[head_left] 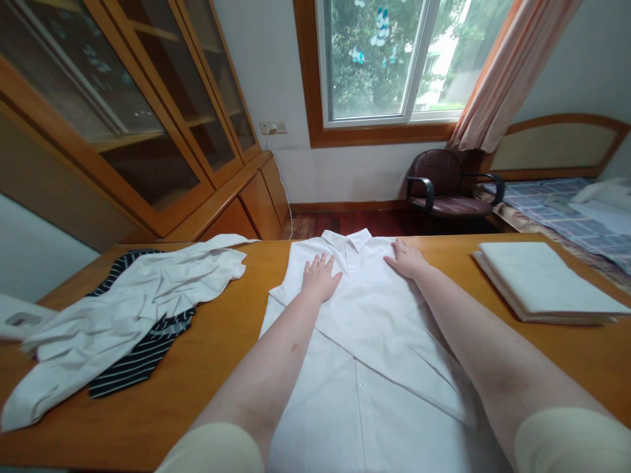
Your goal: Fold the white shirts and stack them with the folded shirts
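The shirt (369, 312) lies front up on the worktop (229, 358), running from the centre down to 6 o'clock; it is plain white and lightly creased, its pointed collar (359, 240) at 12 o'clock, small pale buttons down the front and a sleeve folded slantwise across the middle. The left hand (321, 279) rests at its 11 o'clock and the right hand (408, 259) at its 1 o'clock, each grip spread flat, palm down, pressing the cloth without clasping it. At 9 o'clock lies a rumpled white garment (148, 282) over a dark striped cloth (135, 364), at 3 o'clock a white folded stack (542, 282).
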Demonstrator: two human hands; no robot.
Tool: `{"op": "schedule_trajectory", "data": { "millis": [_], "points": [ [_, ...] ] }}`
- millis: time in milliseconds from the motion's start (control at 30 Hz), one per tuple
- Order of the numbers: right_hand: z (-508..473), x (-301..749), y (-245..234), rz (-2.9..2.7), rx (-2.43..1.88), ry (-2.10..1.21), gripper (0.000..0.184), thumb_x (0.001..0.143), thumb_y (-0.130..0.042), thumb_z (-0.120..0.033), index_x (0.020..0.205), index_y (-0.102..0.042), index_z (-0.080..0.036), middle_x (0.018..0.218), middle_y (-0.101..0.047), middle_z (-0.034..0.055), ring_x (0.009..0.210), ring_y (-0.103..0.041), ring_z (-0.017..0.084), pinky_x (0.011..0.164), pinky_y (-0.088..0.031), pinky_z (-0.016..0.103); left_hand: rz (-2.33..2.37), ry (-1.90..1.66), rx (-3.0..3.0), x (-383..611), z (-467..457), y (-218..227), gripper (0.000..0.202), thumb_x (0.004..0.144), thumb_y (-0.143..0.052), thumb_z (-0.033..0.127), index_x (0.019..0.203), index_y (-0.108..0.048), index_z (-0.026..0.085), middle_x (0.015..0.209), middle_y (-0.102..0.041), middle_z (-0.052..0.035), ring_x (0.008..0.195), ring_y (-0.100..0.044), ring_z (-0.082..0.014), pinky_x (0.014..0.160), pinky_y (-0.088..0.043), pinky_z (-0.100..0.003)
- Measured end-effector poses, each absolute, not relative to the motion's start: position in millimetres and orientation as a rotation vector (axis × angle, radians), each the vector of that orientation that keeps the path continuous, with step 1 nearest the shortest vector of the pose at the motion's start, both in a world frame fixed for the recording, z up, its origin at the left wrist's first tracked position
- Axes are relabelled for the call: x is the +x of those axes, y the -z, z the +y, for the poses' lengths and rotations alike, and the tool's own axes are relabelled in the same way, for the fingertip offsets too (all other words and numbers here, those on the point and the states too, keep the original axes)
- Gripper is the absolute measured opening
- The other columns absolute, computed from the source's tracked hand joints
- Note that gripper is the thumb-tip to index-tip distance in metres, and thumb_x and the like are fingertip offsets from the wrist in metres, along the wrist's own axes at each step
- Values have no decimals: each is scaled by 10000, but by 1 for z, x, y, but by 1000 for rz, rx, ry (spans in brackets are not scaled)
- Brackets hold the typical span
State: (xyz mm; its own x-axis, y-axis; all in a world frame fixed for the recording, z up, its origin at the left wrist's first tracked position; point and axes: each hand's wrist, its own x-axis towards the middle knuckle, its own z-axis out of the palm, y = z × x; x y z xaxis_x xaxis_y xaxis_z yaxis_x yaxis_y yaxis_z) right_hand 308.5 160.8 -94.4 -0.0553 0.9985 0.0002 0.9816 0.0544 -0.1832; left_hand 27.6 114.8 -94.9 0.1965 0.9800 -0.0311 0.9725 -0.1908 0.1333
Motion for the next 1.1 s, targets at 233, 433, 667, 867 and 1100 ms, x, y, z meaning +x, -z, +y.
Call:
{"op": "schedule_trajectory", "data": {
  "millis": [233,433,667,867,1100],
  "points": [
    [165,312,102,-1935,-2175,-260,804,863,-283,-630,1447,-251,-78,1469,-316,189,1379,-195,311,1101,-131,488,1933,-86,2299,29,116,95,674,878,-280,563,1463,-234,232,1542,-179,-72,1411,-109,-263,1117,-97,-478],
    [162,312,102,-1863,-2225,-164,787,838,-296,-678,1415,-359,-146,1511,-213,184,1381,-162,340,1086,-130,512,1921,-101,2309,27,117,96,667,881,-281,564,1461,-237,237,1540,-186,-69,1409,-122,-262,1116,-99,-482],
    [163,314,100,-1834,-2245,-159,761,867,-274,-635,1384,-400,-92,1460,-319,209,1344,-257,339,1070,-172,513,1893,-174,2286,26,117,96,626,892,-314,531,1436,-305,222,1522,-239,-86,1399,-174,-258,1118,-124,-474],
    [163,324,94,-1614,-2180,-133,444,889,-351,-397,1044,-678,-141,1146,-623,159,1068,-538,270,906,-391,355,2140,-465,2074,-27,136,80,533,910,-330,427,1337,-460,134,1449,-377,-136,1326,-336,-265,1088,-255,-363],
    [165,329,93,-1592,-2155,15,405,877,-367,-355,972,-709,-160,1082,-654,135,996,-554,272,832,-396,370,2351,-285,1740,-86,154,87,573,871,-381,486,1337,-465,163,1475,-325,-149,1375,-186,-376,1084,-159,-563]
  ]
}}
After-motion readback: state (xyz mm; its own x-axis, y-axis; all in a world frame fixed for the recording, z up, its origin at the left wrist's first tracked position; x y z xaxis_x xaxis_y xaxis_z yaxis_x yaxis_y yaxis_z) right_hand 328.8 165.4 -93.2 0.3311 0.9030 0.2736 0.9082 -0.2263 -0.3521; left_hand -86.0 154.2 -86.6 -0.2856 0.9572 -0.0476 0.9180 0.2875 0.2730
